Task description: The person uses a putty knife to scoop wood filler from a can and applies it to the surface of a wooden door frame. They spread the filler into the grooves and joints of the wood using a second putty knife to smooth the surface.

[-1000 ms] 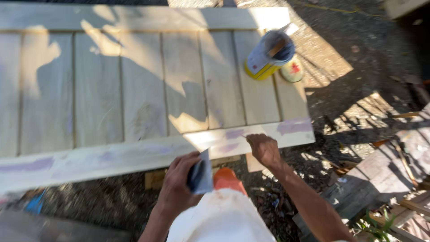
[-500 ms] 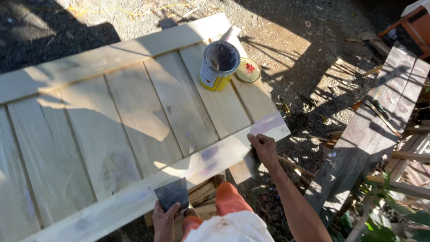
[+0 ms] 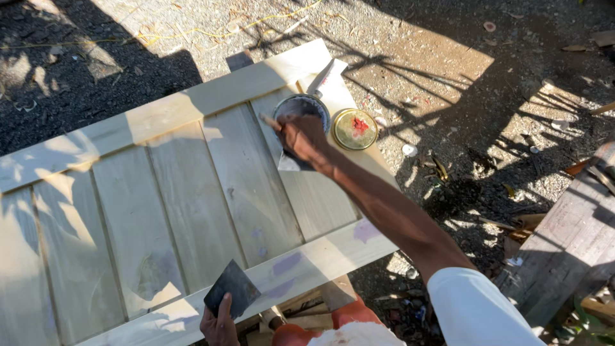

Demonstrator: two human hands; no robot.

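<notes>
A pale wooden panel [image 3: 160, 211] of several planks in a frame lies flat across the view. My left hand [image 3: 218, 322] at the bottom edge holds a dark flat scraper [image 3: 232, 289] over the near rail, where purple filler patches [image 3: 288, 264] show. My right hand [image 3: 302, 136] reaches across the panel to an open tin [image 3: 301, 106] at the far right corner and grips a thin stick at the tin's rim. The tin's yellow lid [image 3: 355, 129] lies right beside it.
Gravel ground with scattered debris surrounds the panel. A weathered wooden bench or plank stack [image 3: 570, 243] stands at the right. An orange object [image 3: 346, 317] sits below the panel near my body. Strong shadows cross the ground.
My right hand left the near rail and reached out to the tin at the far corner. My left hand with the scraper stayed at the near edge. The view shifted.
</notes>
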